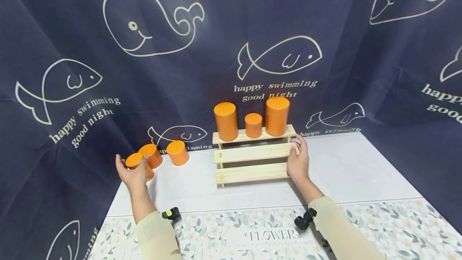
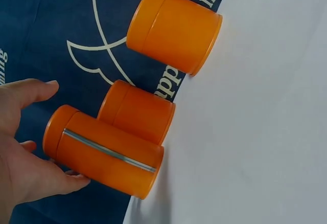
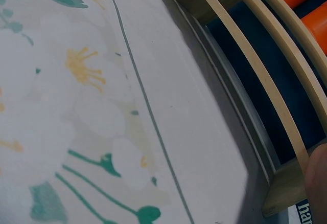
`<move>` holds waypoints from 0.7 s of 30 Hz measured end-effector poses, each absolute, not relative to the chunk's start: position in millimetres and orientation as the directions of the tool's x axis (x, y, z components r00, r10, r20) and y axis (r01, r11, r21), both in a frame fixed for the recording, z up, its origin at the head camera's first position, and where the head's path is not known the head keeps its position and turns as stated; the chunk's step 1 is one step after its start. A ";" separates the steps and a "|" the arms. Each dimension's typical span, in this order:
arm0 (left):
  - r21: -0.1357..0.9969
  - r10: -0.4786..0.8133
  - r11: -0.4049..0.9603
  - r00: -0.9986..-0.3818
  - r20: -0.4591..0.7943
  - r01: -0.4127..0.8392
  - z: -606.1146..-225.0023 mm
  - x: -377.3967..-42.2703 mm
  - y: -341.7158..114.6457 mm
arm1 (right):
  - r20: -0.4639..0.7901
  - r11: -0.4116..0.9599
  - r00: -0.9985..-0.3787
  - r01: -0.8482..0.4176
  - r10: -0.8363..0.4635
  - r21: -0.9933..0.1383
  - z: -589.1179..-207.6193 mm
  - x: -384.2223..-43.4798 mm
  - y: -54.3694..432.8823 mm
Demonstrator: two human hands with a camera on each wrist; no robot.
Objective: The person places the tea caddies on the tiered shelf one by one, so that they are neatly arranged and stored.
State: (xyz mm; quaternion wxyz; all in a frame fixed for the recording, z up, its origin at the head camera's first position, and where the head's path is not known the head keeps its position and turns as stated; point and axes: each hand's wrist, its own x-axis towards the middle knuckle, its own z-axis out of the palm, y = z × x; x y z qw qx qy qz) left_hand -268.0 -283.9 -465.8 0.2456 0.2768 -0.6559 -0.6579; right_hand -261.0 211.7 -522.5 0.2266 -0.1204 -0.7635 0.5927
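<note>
Left hand (image 1: 133, 176) spread wide around tall tin (image 2: 104, 155), at left on white tabletop (image 1: 335, 171), short tin (image 2: 139, 110) just beside it. Right hand (image 1: 298, 165) grips right end of wooden stand (image 1: 249, 154), steadying it, I'd guess. Looks like grasping step; next move probably calls for closing snugly on tall tin.

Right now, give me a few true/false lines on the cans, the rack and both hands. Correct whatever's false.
1. On the top tier of the wooden rack, the short can stands between two taller cans. True.
2. The right hand holds the rack's left end. False: the right hand is on its right end.
3. The can nearest the left hand is the striped can. True.
4. The striped can is shorter than the neighbouring can beside it. False: it is taller.
5. Three cans stand off the rack, to its left. True.
</note>
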 end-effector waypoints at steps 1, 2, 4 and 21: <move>0.999 -0.688 -0.031 -0.724 -0.050 -0.039 -466.4 -268.2 -284.0 | 0.205 0.270 -0.868 -0.086 0.451 -0.959 -522.2 -260.7 211.4; 0.998 -0.690 -0.042 -0.721 -0.055 -0.036 -467.1 -268.4 -284.2 | 0.205 0.271 -0.869 -0.085 0.451 -0.959 -522.4 -260.6 211.4; 0.998 -0.693 -0.055 -0.718 -0.060 -0.030 -468.7 -268.7 -284.8 | 0.207 0.276 -0.869 -0.085 0.450 -0.957 -522.7 -260.6 211.4; 0.982 -0.694 -0.133 -0.694 -0.190 -0.136 -479.5 -270.3 -293.0 | 0.205 0.271 -0.870 -0.087 0.448 -0.959 -523.2 -260.8 211.5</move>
